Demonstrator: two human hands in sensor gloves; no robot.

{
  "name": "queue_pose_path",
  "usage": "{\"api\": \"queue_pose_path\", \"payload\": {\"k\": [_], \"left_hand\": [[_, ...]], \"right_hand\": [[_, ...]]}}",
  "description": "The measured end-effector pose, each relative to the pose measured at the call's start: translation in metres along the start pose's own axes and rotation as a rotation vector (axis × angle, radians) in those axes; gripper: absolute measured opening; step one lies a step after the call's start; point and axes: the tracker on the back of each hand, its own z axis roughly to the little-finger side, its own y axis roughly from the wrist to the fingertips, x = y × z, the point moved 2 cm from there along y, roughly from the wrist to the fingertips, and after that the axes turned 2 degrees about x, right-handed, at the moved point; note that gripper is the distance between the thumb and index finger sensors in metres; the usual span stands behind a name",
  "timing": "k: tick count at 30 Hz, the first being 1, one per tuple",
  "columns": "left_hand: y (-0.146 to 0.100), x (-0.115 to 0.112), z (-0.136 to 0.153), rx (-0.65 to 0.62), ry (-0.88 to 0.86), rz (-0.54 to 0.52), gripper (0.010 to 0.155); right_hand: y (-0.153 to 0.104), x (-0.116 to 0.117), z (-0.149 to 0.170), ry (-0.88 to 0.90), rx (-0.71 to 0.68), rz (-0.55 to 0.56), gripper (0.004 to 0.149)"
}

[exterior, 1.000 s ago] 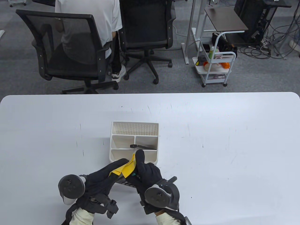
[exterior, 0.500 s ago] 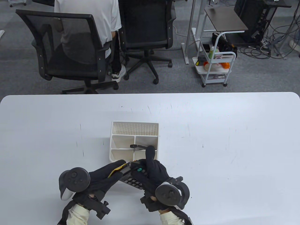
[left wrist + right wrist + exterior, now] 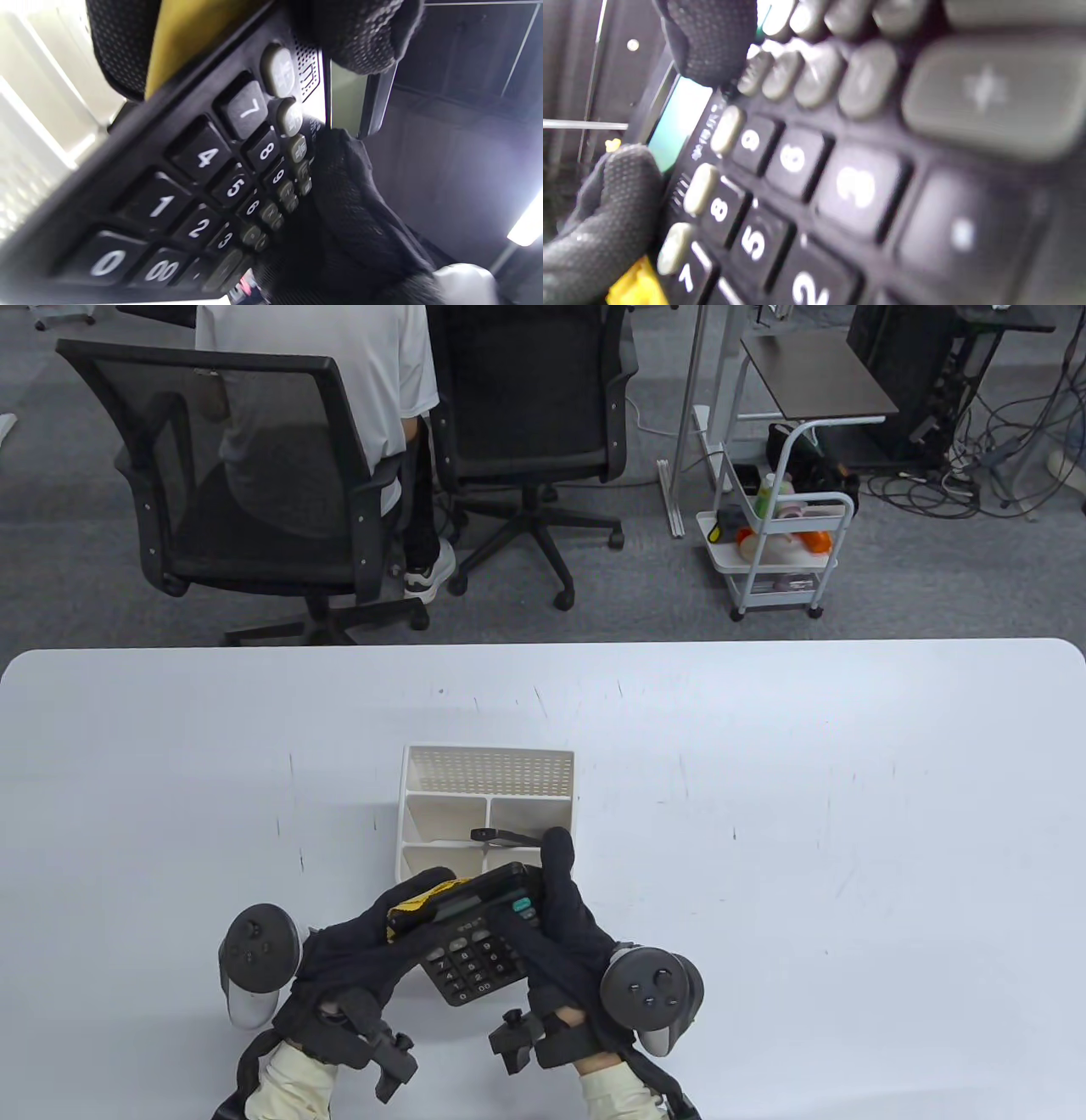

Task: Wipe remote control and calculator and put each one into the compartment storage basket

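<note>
you are working at a white table [image 3: 764, 814] marked with small dark scuffs, set on grey carpet. behind its far edge, from left to right, stand a black mesh chair [image 3: 246, 483] with a person in a white shirt [image 3: 339, 373] seated in it, a second black chair [image 3: 530, 415], a white trolley [image 3: 780, 551] loaded with small items, and a tangle of cables [image 3: 993, 449] on the floor at the far right.

on the table, just beyond your hands, sits the white basket [image 3: 485, 814] with its perforated back section and smaller front compartments. the remote [image 3: 507, 837] lies in the right middle compartment, its right end hidden behind your right fingertip.

your left hand [image 3: 373, 937] is curled on the left edge of the calculator [image 3: 475, 929], with the yellow cloth [image 3: 420, 901] pinched between glove and casing; the left wrist view shows the cloth pressed along that edge and a fingertip over the top beside the display. your right hand [image 3: 564, 925] grips the right edge of the calculator, one finger extended forward along the side and reaching over the basket's front rim, the thumb lying across the keys. the calculator is held between both hands, keys up, just in front of the basket, its far end close to the front compartments. whether it touches the table cannot be told.
</note>
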Motion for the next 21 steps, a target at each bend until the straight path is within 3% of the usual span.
{"api": "queue_pose_path", "payload": {"k": [6,10,15,21], "left_hand": [[-0.004,0.007,-0.017,-0.040,0.222,-0.055,0.054],[-0.005,0.004,-0.025,-0.056,0.298,-0.059,0.054],[-0.005,0.009,-0.019,-0.065,0.216,-0.084,0.056],[-0.007,0.015,-0.015,-0.055,0.181,-0.072,0.061]], "right_hand": [[-0.001,-0.006,-0.029,-0.247,-0.221,0.056,0.073],[-0.004,0.000,-0.051,-0.552,-0.396,0.026,0.061],[0.001,0.000,-0.063,-0.740,-0.460,0.041,0.052],[0.015,-0.001,-0.080,-0.836,-0.529,0.067,0.051]]}}
